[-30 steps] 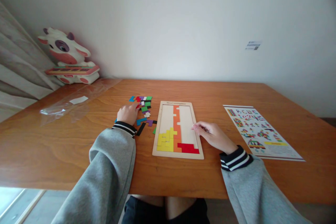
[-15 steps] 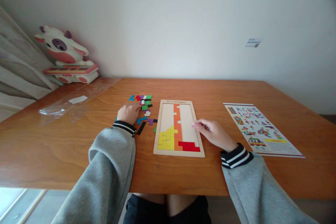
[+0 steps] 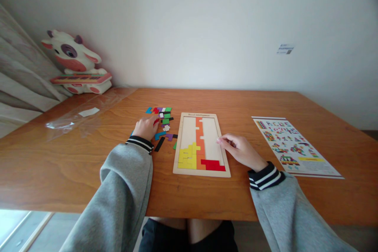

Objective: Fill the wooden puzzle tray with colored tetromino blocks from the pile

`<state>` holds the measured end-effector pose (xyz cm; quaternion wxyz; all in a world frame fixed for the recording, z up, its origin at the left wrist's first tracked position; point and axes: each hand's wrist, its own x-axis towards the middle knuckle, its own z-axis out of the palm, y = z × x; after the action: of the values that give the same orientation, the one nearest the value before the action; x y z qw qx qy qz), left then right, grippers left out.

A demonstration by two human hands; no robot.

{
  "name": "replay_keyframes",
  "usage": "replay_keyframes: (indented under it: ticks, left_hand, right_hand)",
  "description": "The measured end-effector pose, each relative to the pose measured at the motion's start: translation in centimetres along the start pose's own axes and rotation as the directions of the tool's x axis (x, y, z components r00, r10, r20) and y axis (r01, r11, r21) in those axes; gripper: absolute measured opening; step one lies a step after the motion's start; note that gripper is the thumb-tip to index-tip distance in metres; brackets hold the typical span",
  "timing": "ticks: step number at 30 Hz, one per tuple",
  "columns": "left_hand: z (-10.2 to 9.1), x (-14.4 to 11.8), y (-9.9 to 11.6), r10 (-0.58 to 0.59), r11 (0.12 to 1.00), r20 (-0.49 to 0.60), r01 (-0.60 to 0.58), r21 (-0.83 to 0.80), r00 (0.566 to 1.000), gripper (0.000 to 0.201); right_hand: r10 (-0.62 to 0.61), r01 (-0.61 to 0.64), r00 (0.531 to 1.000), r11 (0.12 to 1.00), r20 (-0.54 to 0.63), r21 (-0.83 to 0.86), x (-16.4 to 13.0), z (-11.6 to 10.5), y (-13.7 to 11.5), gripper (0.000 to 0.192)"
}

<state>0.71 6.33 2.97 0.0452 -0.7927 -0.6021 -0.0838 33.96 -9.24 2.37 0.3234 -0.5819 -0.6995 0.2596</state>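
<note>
The person's left hand (image 3: pixel 145 126) lies knuckles-up on the orange-brown wooden table (image 3: pixel 88 157), fingers curled over the near edge of a scatter of small flat coloured puzzle pieces (image 3: pixel 164 123). Its fingertips touch a red piece (image 3: pixel 155 120) at the hand's 1 o'clock, but I cannot tell whether they pinch it or merely rest on it.

At 3 o'clock from that scatter sits the shallow pale wooden puzzle tray (image 3: pixel 201 173), long side running away from the person. Inside it, a yellow block of pieces (image 3: pixel 187 155) fills the near left corner, an orange column (image 3: pixel 199 136) runs up the middle, and a red piece in the tray (image 3: pixel 212 164) lies at the near right.

The right hand (image 3: pixel 240 150) rests on the table at the tray's 3 o'clock side, fingers loosely curled, thumb and forefinger drawn together at the tray's right rim; whether anything is between them is too small to tell.

Further out at 3 o'clock lies a printed sheet of coloured pattern pictures (image 3: pixel 291 145). At the table's 10 o'clock corner stands a white-and-pink cow toy (image 3: pixel 73 61), with a clear plastic wrapper (image 3: pixel 76 120) lying nearer.
</note>
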Motion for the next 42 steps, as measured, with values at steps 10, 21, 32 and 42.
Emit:
replay_keyframes:
  ticks: [10, 21, 32, 42]
  left_hand:
    - [-0.5, -0.2, 0.3, -0.018, 0.999, -0.095, 0.014, -0.047, 0.995, 0.032]
    - [-1.0, -4.5, 10.8, 0.231, 0.242, -0.050, -0.108, -0.964, 0.972, 0.029]
    - [0.0, -6.2, 13.3, 0.431, -0.046, 0.139, 0.176, -0.983, 0.891, 0.041]
    - [-1.1, -6.1, 13.3, 0.529, -0.104, 0.258, 0.363, -0.926, 0.808, 0.054]
  right_hand:
    - [0.004, -0.004, 1.000, 1.000, -0.004, 0.002, 0.0, 0.0, 0.0, 0.039]
    - [0.031, -0.034, 0.999, 0.985, 0.018, 0.172, -0.1, 0.4, -0.7, 0.037]
    - [0.065, -0.110, 0.991, 0.900, 0.120, 0.422, 0.2, 0.6, -1.4, 0.037]
    - [-0.014, -0.159, 0.963, 0.781, 0.271, 0.603, 0.0, 0.8, -1.4, 0.050]
